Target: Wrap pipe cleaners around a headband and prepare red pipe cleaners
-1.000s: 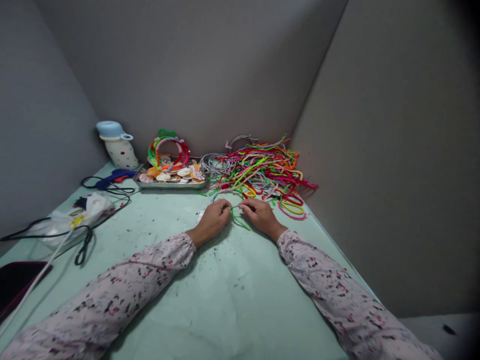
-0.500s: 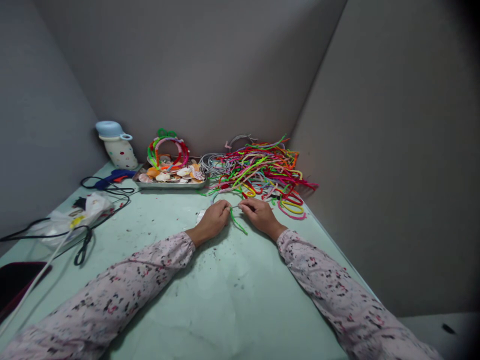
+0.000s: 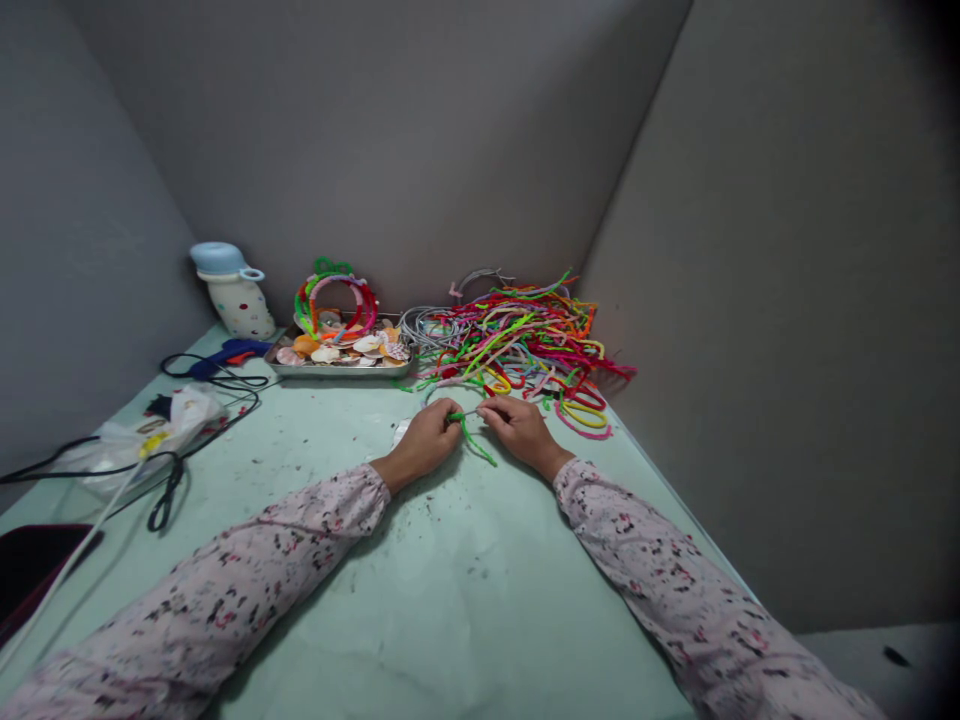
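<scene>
Above the middle of the table, my left hand (image 3: 429,436) is closed, its thumb and fingers pinching a green pipe cleaner (image 3: 478,449). One end of the pipe cleaner hangs down between my hands. A thin grey wire (image 3: 470,412) spans the short gap between my fingertips. My right hand (image 3: 523,430) is closed too, pinching the wire's right-hand part between thumb and forefinger. Behind the hands, part of a thin curved loop shows, mostly hidden. The green strand crosses the wire at my left fingertips; how far it winds round cannot be seen.
Colourful pipe cleaners (image 3: 517,335) lie heaped behind my hands, beside a coil of grey wire (image 3: 429,328). A metal tray (image 3: 341,371) holds shells and wrapped hoops (image 3: 303,300). Leftward are a bottle (image 3: 238,300), black cables (image 3: 174,490) and a plastic bag (image 3: 184,420).
The green pipe cleaner has shifted slightly at my left fingertips, and more of it shows there. Its hanging end has moved a little up and right. Both hands stay almost in place.
</scene>
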Action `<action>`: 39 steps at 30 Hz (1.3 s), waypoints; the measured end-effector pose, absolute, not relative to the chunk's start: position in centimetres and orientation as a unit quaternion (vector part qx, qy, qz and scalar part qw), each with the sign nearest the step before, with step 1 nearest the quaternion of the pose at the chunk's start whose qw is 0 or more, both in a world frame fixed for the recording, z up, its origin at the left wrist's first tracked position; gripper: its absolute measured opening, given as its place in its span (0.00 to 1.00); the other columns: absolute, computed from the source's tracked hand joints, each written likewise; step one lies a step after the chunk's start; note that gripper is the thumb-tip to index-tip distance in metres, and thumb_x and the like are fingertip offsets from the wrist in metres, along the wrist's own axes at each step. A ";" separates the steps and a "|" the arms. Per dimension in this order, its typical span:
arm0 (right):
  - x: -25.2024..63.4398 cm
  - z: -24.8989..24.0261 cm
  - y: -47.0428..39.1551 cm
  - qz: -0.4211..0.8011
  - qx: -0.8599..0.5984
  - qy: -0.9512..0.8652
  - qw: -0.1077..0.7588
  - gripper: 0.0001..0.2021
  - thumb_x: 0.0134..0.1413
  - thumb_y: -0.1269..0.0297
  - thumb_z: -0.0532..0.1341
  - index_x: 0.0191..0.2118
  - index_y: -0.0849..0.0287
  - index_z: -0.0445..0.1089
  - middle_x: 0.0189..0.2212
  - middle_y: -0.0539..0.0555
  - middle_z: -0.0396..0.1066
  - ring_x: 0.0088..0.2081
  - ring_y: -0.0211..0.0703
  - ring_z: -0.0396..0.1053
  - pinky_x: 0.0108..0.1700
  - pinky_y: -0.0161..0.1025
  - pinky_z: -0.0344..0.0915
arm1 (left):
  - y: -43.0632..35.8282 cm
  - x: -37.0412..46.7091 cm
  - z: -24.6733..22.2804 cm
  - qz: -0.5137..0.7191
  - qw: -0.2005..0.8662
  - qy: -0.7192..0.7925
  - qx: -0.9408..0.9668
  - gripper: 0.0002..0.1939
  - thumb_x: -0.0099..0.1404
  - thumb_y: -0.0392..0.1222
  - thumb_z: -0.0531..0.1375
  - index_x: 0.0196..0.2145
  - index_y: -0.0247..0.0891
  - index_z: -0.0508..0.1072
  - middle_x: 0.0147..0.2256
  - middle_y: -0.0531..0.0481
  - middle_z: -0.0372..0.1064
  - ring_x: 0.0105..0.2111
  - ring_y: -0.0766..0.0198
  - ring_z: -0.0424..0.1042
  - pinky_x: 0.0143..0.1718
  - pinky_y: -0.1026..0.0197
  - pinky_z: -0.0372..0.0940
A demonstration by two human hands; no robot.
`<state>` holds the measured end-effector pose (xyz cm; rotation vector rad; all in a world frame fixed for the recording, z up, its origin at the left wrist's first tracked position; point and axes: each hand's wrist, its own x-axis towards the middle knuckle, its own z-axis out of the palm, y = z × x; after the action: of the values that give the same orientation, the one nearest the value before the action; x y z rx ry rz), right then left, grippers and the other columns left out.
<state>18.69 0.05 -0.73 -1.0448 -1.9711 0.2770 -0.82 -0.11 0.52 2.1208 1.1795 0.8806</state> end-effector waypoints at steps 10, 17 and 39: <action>18.7 -0.7 0.1 0.111 -0.421 -0.790 0.432 0.08 0.59 0.64 0.58 0.38 0.57 0.75 0.33 0.53 0.76 0.34 0.41 0.71 0.39 0.36 0.65 | -0.1 -0.7 0.4 0.339 0.251 0.443 0.791 0.07 0.59 0.33 0.51 0.34 0.38 0.67 0.28 0.52 0.65 0.29 0.64 0.64 0.33 0.61 0.59; 18.6 -0.7 0.1 0.113 -0.422 -0.788 0.435 0.08 0.59 0.64 0.58 0.37 0.57 0.74 0.33 0.53 0.75 0.34 0.41 0.71 0.39 0.36 0.65 | 0.0 -0.8 0.3 0.345 0.256 0.441 0.788 0.07 0.60 0.33 0.51 0.35 0.37 0.68 0.27 0.53 0.65 0.28 0.64 0.64 0.32 0.61 0.59; 18.6 -0.9 0.1 0.116 -0.419 -0.788 0.436 0.08 0.60 0.64 0.58 0.38 0.57 0.74 0.33 0.52 0.75 0.35 0.40 0.71 0.39 0.35 0.64 | 0.0 -0.8 0.4 0.358 0.251 0.441 0.784 0.07 0.61 0.34 0.52 0.35 0.37 0.68 0.26 0.54 0.64 0.28 0.64 0.64 0.33 0.61 0.59</action>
<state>18.62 0.15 -0.88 -1.0421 -1.9597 0.2890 -0.78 -0.04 0.39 2.1330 1.2005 0.9728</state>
